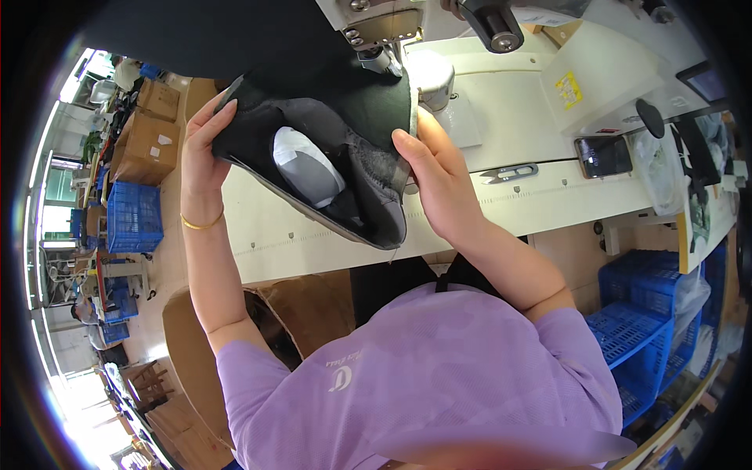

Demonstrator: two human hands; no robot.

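Note:
A black padded fabric piece [321, 102] hangs between my hands, its hollow side turned up. Inside the hollow shows a smooth oval patch [309, 168], grey with a white end; what it is I cannot tell. My left hand [205, 145] pinches the piece's left edge, thumb on top. At the right edge, my right hand [440, 176] grips it between thumb and fingers, beside a pale edge strip. The far edge of the fabric meets the lower head of a sewing machine [381, 35]; whether the needle is in it is hidden.
Thread snips [509, 173] and a dark phone [603, 157] lie right on the white sewing table [274, 249]. Blue crates [630, 333] stand at the lower right, another blue crate [135, 217] beyond at left. A cardboard box [309, 309] is below the table's front edge.

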